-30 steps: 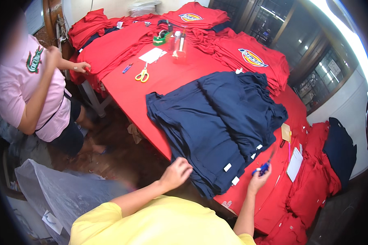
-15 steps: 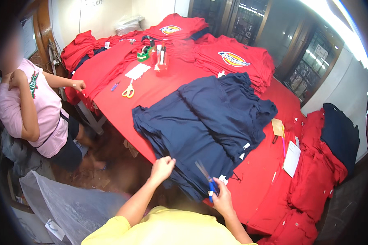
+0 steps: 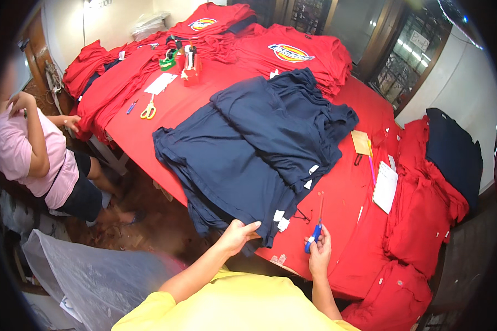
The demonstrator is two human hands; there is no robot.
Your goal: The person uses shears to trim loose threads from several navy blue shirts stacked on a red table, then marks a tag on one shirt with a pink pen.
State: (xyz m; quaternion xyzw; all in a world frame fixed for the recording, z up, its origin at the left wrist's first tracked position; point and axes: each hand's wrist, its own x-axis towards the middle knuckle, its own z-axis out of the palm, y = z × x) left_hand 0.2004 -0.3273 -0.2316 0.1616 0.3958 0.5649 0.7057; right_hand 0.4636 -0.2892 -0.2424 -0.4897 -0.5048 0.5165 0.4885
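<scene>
Blue-handled scissors (image 3: 313, 239) have swung right, off the navy garments (image 3: 243, 154), clasped in the right hand (image 3: 320, 255) above red cloth (image 3: 337, 212)! Left hand (image 3: 238, 237) meets the pile's near edge on the table; whether it's pinching fabric, hidden fingers make it hard to tell.

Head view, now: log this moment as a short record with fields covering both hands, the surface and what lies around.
left hand: at the near edge of the navy garments; firmness of grip unclear
right hand: holds blue-handled scissors, blades pointing away from the person
surface: red tabletop
right side: red garments, white sheet
far left: yellow-handled scissors
others: co-worker in pink, standing left
</scene>
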